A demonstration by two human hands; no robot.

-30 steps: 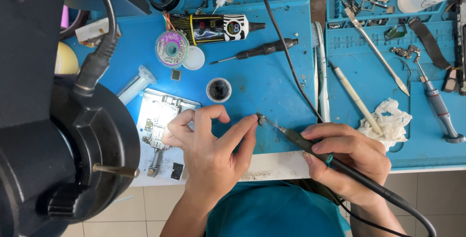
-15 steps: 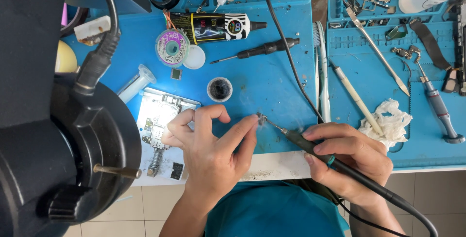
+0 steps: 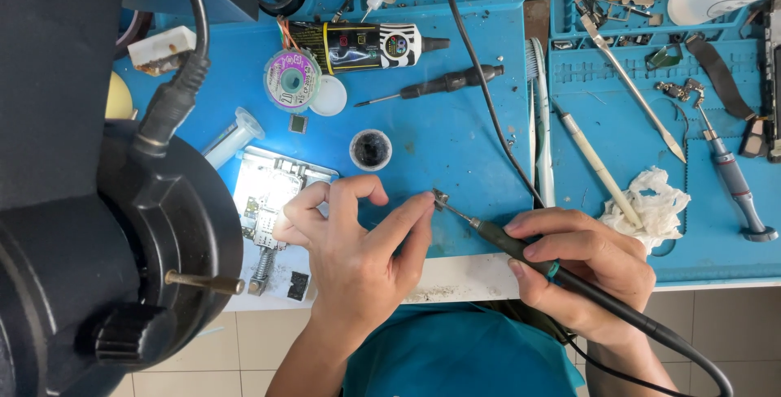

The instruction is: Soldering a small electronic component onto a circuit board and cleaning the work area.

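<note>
**While holding steady at the mat's front edge: next to nothing moved**

Though compared closely with the views from a second and half a second back, shows no real shift: same poses, same spots, same contact. Points to fine, held-still work at one place rather than any reaching or swapping of tools.

Right hand (image 3: 582,271): clamped in a pen grip round the dark handle of a soldering iron (image 3: 504,242), cable trailing off towards the lower right. Tip aimed up and left, meeting a small metal piece (image 3: 439,197) low on the blue mat (image 3: 455,145), close to the white front edge of the table (image 3: 455,279).

Left hand (image 3: 358,250): index finger stretched out to that same piece, thumb just beneath it. Pinched between the two or merely pressed down by the fingertip? Cannot tell, too small. Other fingers curled, resting beside a brightly lit circuit board (image 3: 272,194) in its metal holder.

Round about: black microscope (image 3: 106,242) filling the left; small round pot (image 3: 371,150) with dark contents just above the left hand; black-handled screwdriver (image 3: 443,83) and a spool of braid (image 3: 292,80) further up; crumpled white tissue (image 3: 651,202) just beyond the right hand.
</note>
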